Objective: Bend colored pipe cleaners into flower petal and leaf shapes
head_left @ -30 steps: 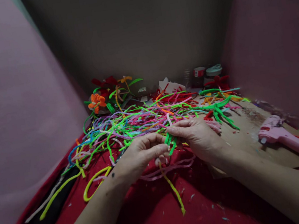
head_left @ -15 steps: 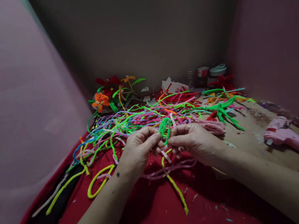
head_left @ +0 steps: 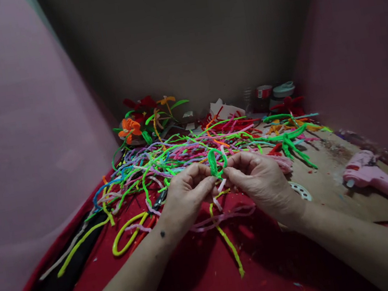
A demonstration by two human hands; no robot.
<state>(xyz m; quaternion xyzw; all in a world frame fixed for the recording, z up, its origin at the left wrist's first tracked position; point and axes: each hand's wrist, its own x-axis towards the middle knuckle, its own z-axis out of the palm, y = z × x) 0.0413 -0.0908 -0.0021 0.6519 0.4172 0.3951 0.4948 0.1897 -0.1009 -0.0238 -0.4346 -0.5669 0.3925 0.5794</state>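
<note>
Fingers of your left hand and right hand pinched the lower part of the fuzzy green loop, which stood upright between them in front of the tangled stems. Nearer you, a yellow stem lay on the red cloth; a pink glue gun lay at right.

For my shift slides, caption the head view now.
Left hand and right hand pinch a green fuzzy loop before a tangled multicoloured pile of stems.
</note>
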